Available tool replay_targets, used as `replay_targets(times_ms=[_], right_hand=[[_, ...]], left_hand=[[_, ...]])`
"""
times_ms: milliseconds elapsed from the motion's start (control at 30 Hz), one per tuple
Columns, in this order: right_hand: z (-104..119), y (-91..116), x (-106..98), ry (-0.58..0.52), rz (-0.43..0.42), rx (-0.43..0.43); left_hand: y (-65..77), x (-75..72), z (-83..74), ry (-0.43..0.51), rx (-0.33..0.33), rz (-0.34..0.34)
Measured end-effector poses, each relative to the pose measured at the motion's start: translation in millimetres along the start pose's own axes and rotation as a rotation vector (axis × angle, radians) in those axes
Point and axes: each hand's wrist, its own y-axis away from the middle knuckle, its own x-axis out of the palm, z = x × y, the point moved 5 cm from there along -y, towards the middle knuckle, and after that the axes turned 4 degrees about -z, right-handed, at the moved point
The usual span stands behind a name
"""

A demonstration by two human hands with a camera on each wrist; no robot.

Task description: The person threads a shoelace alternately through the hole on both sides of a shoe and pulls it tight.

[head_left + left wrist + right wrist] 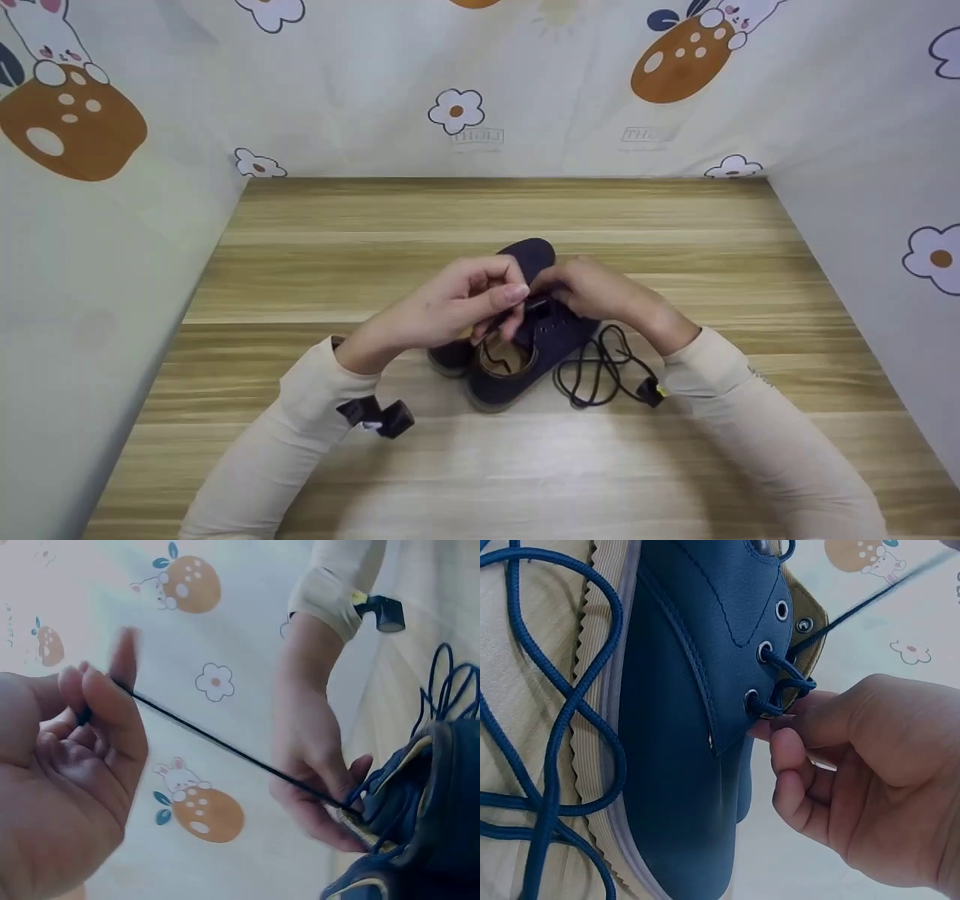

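Observation:
A dark blue lace-up shoe (559, 341) stands on the table, its opening towards me. My left hand (450, 300) pinches a dark shoelace (225, 750), drawn taut from the shoe's eyelets in the left wrist view. At the front of the lacing, my right hand (870, 780) grips the shoe's edge beside the lower eyelets with thumb and finger; the fingertips are partly hidden. Lace passes through the lower eyelets, while a higher eyelet (781, 610) shows no lace. A loose length of shoelace (600, 367) lies coiled to the right of the shoe.
A second dark shoe (534, 255) lies close against the first one, on its left, partly covered by my left hand. The wood-grain table (360, 217) is bordered by a patterned white curtain (375, 97) at the back and sides. Small black cameras (394, 418) hang at both wrists.

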Motion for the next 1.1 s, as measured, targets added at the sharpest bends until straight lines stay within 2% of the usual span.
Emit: replay_targets(times_ms=[133,200,267,367,433,500,600,700,767,900,967,1033,1100], right_hand=[[-4.1,2.8,3.0,0.003,-0.007,-0.018],[-6.9,4.6,4.4,0.007,-0.022,-0.024],[-9.4,6.3,5.5,0.007,-0.039,-0.024],[-11.7,7.8,6.4,-0.015,-0.05,-0.019],[-12.1,8.5,6.7,-0.02,-0.052,-0.023],[-12.4,8.9,7.3,-0.011,-0.051,-0.031],[-12.8,8.9,8.5,0.022,-0.058,-0.051],[-13.4,9.1,8.9,0.053,-0.083,-0.055],[-13.1,9.5,8.0,0.07,-0.108,-0.057],[-12.3,9.6,7.2,0.094,-0.143,-0.072],[-12.3,8.9,7.8,0.101,-0.15,-0.084],[-12.2,7.8,8.8,0.107,-0.153,-0.094],[-12.7,7.0,9.6,0.107,-0.154,-0.097]], left_hand=[[8.8,-3.6,-7.7,-0.073,-0.125,-0.013],[11.9,-6.5,-8.2,-0.167,-0.186,-0.035],[12.0,-8.2,-4.2,-0.352,-0.222,-0.071],[11.1,-8.2,5.6,-0.712,-0.273,-0.145],[10.6,-7.0,13.3,-0.905,-0.315,-0.191],[11.4,-4.9,21.5,-1.032,-0.371,-0.185],[12.4,-1.5,32.7,-1.134,-0.428,-0.099],[11.1,3.4,39.1,-1.14,-0.414,0.015],[8.1,9.8,40.1,-1.097,-0.332,0.104],[4.8,27.2,38.4,-0.97,-0.128,0.336],[4.6,32.5,37.1,-0.916,-0.064,0.417],[5.2,34.1,36.5,-0.894,-0.043,0.458],[6.9,35.4,36.7,-0.866,-0.059,0.509]])
